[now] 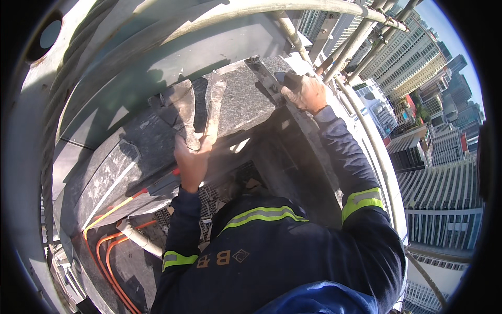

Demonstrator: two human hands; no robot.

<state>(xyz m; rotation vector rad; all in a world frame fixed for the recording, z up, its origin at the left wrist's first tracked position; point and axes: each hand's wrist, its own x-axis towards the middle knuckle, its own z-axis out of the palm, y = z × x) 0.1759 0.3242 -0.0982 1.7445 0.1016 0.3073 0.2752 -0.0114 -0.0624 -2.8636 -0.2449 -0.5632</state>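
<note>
My left hand (192, 159) is closed around the lower end of a dusty, flat, blade-like piece (180, 107). A narrow dusty bar (214, 102) rises beside it from the same hand; I cannot tell whether the two are joined. Both lie against a dark grey speckled stone slab (238, 97). My right hand (306, 93) is curled at the slab's right end, beside a dusty metal channel (264, 78). What its fingers grip is hidden, though something grey shows at the fingertips.
Pale metal pipe rails (374, 152) curve along the right, with tall buildings (402, 57) far below beyond them. A steel cable (55, 115) hangs at left. Orange cords (110, 256) and a pale pipe (141, 238) lie at lower left. Below the slab opens a dark recess (287, 162).
</note>
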